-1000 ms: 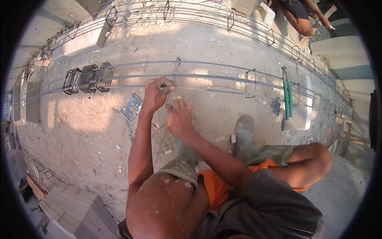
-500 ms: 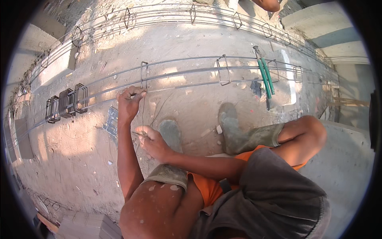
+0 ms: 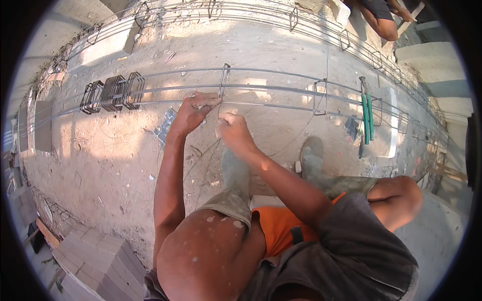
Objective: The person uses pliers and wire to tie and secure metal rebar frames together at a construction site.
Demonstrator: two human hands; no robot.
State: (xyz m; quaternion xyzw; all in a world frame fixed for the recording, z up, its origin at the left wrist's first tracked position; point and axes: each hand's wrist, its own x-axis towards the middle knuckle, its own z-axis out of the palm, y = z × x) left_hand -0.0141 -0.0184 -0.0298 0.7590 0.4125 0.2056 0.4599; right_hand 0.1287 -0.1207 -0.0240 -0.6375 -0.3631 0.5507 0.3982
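Hands working at stirrup (image 3: 223, 80); our left hand (image 3: 193, 113) gripping rebar (image 3: 281, 91); right hand (image 3: 233, 131) pinching wire (image 3: 201, 160); pliers (image 3: 366, 118) lying apart.

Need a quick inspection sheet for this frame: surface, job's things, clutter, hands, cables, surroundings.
Surface: dusty, sandy concrete ground, sunlit in patches.
Job's things: long rebar rods run across the ground; one upright stirrup stands at the hands, another stirrup farther right; thin tie wire trails toward the boots.
Clutter: bundle of spare stirrups threaded on the rods at left; green-handled cutters lying at right; stacked paving blocks lower left.
Hands: left hand grips the rods beside the stirrup; right hand closed just below it, seemingly pinching wire.
Cables: nothing seen.
Surroundings: second rebar cage along the top; another person's legs top right.
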